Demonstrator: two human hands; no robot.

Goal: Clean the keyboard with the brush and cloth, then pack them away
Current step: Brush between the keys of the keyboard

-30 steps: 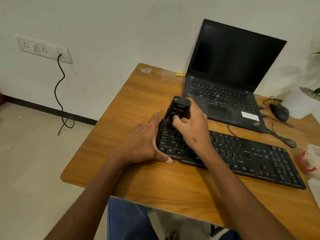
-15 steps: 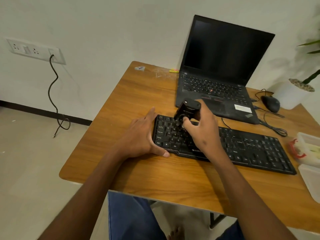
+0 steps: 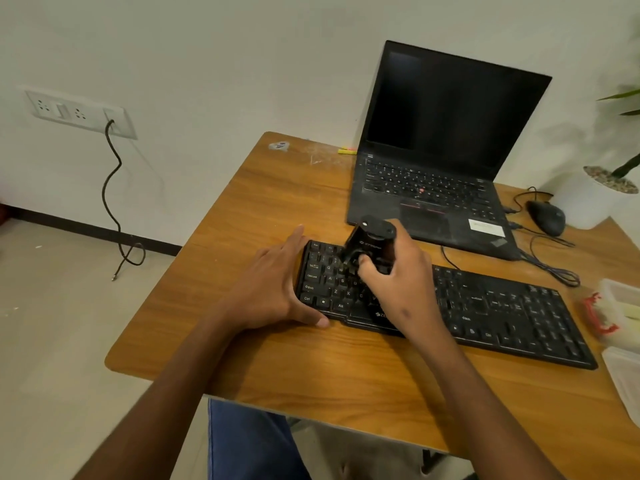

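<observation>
Now brush (image 3: pixel 369 242) sits farther left.

Pretty plain room: off-white wall (image 3: pixel 214 46) behind a wooden worktop (image 3: pixel 346 358) with rounded corners. Left of the worktop there's a white socket strip (image 3: pixel 78 112) on the wall, with a dark cable (image 3: pixel 112 188) dangling down to the pale tiled floor (image 3: pixel 52 341). A dark skirting board (image 3: pixel 86 230) runs along the wall's base. Light is soft and even.
</observation>
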